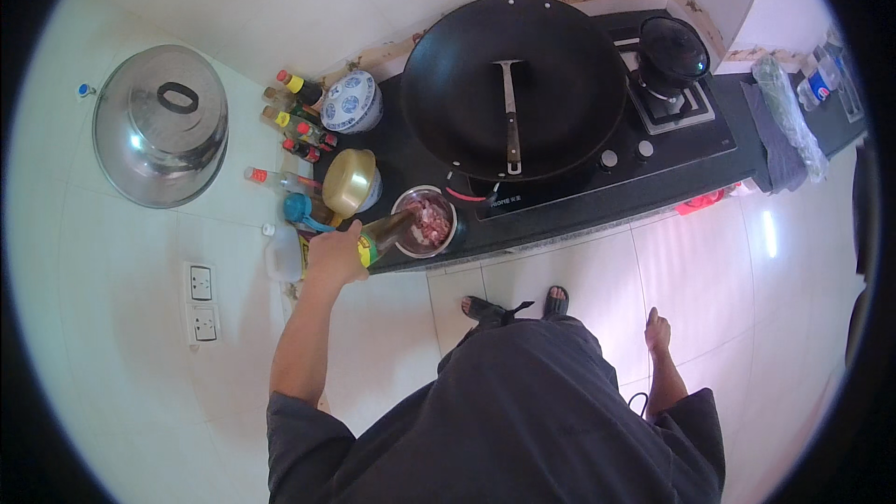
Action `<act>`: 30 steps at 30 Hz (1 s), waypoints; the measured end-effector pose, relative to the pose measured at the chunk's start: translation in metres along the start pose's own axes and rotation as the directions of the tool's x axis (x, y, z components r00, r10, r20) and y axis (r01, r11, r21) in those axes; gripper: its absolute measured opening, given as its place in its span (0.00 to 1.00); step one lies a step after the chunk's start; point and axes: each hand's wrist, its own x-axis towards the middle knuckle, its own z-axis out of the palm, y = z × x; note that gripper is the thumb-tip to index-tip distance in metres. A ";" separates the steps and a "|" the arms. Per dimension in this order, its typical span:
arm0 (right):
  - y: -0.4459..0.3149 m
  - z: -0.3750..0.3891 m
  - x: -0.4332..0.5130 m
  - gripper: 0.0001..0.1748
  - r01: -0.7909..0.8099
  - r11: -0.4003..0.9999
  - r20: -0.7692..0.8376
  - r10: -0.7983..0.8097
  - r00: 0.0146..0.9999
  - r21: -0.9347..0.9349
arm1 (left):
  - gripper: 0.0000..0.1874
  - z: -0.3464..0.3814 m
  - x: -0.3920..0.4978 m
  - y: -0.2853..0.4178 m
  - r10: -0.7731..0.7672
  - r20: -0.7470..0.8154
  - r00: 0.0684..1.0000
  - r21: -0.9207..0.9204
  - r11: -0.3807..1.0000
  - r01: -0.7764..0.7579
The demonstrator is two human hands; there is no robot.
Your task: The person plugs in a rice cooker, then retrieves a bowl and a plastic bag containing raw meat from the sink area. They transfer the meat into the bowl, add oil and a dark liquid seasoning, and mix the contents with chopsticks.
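My left hand is closed around a glass bottle with a yellow and green label. The bottle is tilted, its neck over a round metal bowl of cut raw meat near the counter's front edge. Whether liquid flows from it cannot be made out. My right hand hangs low beside my body, away from the counter, and its fingers look curled; whether it holds anything cannot be told. Right of the bowl, a large black wok sits over the stove with a long-handled metal spatula lying in it.
Several sauce bottles, a lidded blue-and-white bowl, a gold-coloured pot and a plastic jug crowd the counter's left end. A small black lidded pot stands on the right burner. A large metal lid hangs on the left wall.
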 end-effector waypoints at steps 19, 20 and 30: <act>-0.004 -0.022 -0.016 0.16 -0.134 0.990 0.109 0.128 0.986 0.044 | 0.42 -0.031 0.016 0.001 0.019 0.083 0.996 0.019 1.000 -0.021; -0.003 -0.022 -0.016 0.17 -0.125 0.991 0.095 0.120 0.988 0.044 | 0.42 -0.029 0.017 0.000 0.018 0.081 0.997 0.017 1.000 -0.020; -0.007 -0.019 -0.026 0.13 -0.126 0.988 0.117 0.115 0.986 0.087 | 0.41 -0.036 0.017 0.000 -0.011 0.100 0.995 0.025 1.000 0.009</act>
